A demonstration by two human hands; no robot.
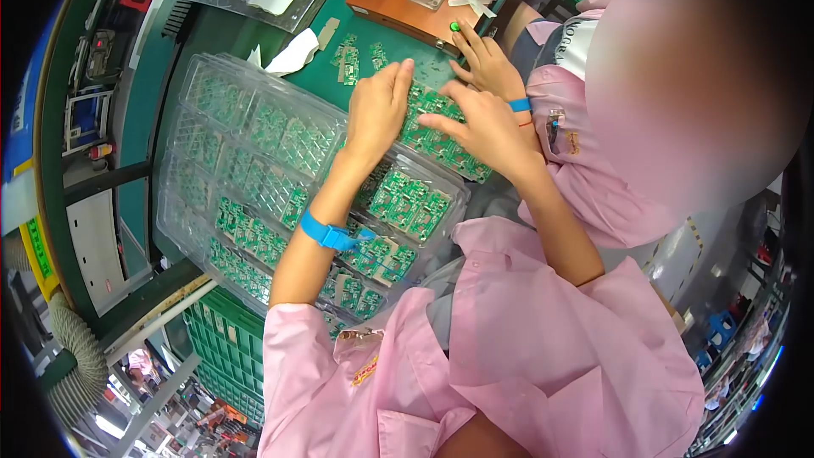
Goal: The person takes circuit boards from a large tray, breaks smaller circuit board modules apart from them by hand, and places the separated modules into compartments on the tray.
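A green circuit board panel [443, 137] lies tilted over the near edge of a clear plastic tray. My left hand [379, 108], with a blue band at its wrist, has its fingers closed at the panel's upper left corner. Over the panel's upper right part is my right hand [485, 129], thumb and fingers spread apart; whether the fingertips press on it is hard to tell. Below the panel, more green boards [409, 205] fill the compartments of the clear tray [455, 197].
Stacked clear trays [180, 131] with boards stand at left. Beyond lie small board pieces [348, 59] and white paper [294, 53] on the green bench. A co-worker's hands [496, 68] are at an orange fixture [398, 19], close to my right hand. A green crate [225, 343] stands below.
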